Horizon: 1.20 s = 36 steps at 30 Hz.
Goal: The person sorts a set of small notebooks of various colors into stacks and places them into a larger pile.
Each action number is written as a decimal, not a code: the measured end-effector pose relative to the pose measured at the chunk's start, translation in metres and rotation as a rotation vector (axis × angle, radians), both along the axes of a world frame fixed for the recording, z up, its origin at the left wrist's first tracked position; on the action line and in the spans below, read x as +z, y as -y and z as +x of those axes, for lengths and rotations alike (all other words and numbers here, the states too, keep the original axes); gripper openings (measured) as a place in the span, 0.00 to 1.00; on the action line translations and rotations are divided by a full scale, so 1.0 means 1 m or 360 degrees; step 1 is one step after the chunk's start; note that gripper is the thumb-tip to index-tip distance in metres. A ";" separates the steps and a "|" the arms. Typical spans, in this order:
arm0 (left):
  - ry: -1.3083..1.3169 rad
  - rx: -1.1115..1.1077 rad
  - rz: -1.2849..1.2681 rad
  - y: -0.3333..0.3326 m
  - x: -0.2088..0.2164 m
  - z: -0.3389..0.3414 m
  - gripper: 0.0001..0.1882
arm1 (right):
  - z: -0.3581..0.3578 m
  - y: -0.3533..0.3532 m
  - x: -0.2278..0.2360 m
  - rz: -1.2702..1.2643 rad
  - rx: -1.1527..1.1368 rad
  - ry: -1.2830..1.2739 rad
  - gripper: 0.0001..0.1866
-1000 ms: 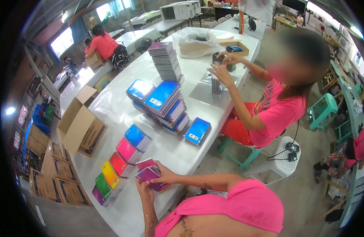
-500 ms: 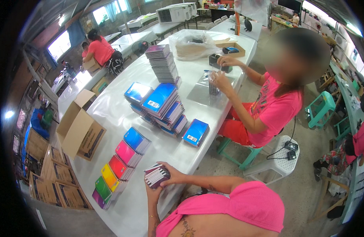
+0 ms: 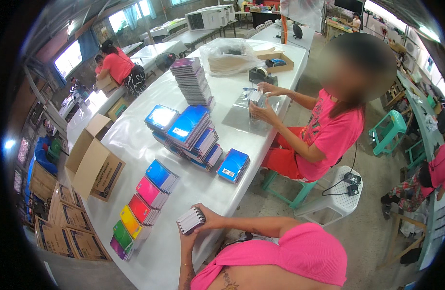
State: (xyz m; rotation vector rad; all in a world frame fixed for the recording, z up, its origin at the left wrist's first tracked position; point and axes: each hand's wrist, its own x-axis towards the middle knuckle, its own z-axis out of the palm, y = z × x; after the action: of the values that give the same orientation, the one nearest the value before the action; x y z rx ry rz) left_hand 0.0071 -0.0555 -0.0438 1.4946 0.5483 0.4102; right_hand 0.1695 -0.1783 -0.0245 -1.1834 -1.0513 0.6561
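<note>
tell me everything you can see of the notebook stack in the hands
The stack is a block of small notebooks, white papery edges facing the camera, split by thin dark lines. One side looks dark purple. The left hand grips its near end, the right hand its right side, over the table. Their number is unclear.

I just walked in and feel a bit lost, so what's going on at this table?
The person's left hand and right hand together hold a small bundle of notebooks over the near edge of the table. Ahead of them, notebooks in six colours lie in a row, with blue stacks beyond and an open carton to the left. A seated co-worker handles another small bundle by some clear plastic.
</note>
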 end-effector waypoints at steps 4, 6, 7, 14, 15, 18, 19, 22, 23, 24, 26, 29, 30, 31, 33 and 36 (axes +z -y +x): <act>-0.0019 -0.0186 0.0186 -0.010 0.002 0.002 0.43 | 0.003 0.002 -0.001 -0.0120 0.0052 0.0029 0.52; -0.0217 -0.0328 0.0514 -0.022 0.027 0.001 0.46 | 0.010 0.003 0.000 -0.0128 0.0114 0.0014 0.52; -0.0401 -0.0469 0.0848 -0.024 0.047 0.001 0.49 | 0.008 0.005 -0.004 -0.0130 0.0106 0.0008 0.52; -0.0290 -0.0012 0.2236 0.046 0.138 0.040 0.56 | 0.014 -0.002 -0.031 -0.0116 -0.0103 0.0330 0.54; -0.0316 -0.0020 0.2241 0.050 0.137 0.042 0.56 | 0.016 -0.004 -0.040 0.0038 -0.0180 0.0441 0.54; -0.0498 -0.0339 0.2224 0.048 0.132 0.045 0.59 | 0.014 -0.001 -0.033 -0.0159 -0.0001 0.0175 0.53; -0.0496 -0.0338 0.2231 0.040 0.130 0.046 0.59 | 0.015 -0.003 -0.027 -0.0153 -0.0003 0.0177 0.53; -0.0720 -0.0426 0.2275 0.026 0.128 0.051 0.46 | 0.014 0.005 -0.008 -0.0287 0.0035 0.0091 0.51; -0.0682 -0.0441 0.2281 0.024 0.131 0.054 0.46 | 0.017 0.010 -0.006 -0.0292 0.0000 0.0105 0.51; -0.0679 -0.0541 0.2288 0.021 0.134 0.054 0.42 | 0.018 0.012 -0.007 -0.0243 0.0109 0.0154 0.52; -0.0568 -0.0616 0.2337 0.023 0.146 0.046 0.37 | 0.030 0.021 -0.010 -0.0188 0.0423 0.0324 0.50; -0.0261 -0.0660 0.2360 0.036 0.181 0.044 0.37 | 0.060 0.083 0.006 -0.0310 0.0766 -0.1119 0.45; -0.0140 -0.0747 0.2336 0.040 0.193 0.049 0.37 | 0.064 0.094 0.006 -0.0314 0.0748 -0.1121 0.45; -0.0123 -0.0764 0.2321 0.045 0.203 0.056 0.37 | 0.064 0.107 0.004 -0.0300 0.1011 -0.1557 0.44; 0.0408 -0.1030 0.2364 0.057 0.216 0.071 0.34 | 0.055 0.120 -0.002 -0.0273 0.1271 -0.2018 0.45; 0.0527 -0.1197 0.2446 0.073 0.212 0.083 0.31 | 0.032 0.127 -0.014 -0.0236 0.1500 -0.2383 0.42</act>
State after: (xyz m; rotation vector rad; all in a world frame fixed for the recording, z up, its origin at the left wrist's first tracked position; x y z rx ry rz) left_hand 0.0903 -0.1284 0.1681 2.8104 -0.8497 0.4608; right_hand 0.2013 -0.3048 -0.0383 0.0198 -0.1423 1.9385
